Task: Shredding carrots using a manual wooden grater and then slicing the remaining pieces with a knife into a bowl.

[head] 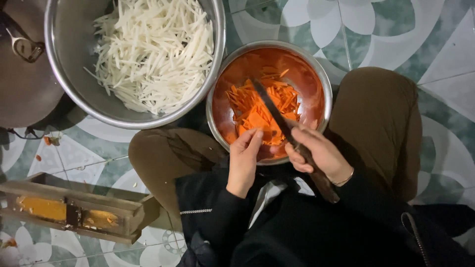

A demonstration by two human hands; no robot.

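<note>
Head view: the right hand is closed around the handle of a dark knife, whose blade is laid slantwise across a small steel bowl. The left hand is pinched on a piece of carrot at the near rim of that bowl, just beside the blade; how much of the piece remains uncut cannot be told, since it is partly hidden by the fingers. A modest heap of orange carrot strips is already gathered in the bowl, so the carrot cutting is judged to be well under way, not finished. To the far left, a large steel bowl is filled with pale shredded strips, work that looks complete. At the near left, a wooden slicer box stained orange is set on the patterned tile floor. Both bowls are held between the person's bent knees.
</note>
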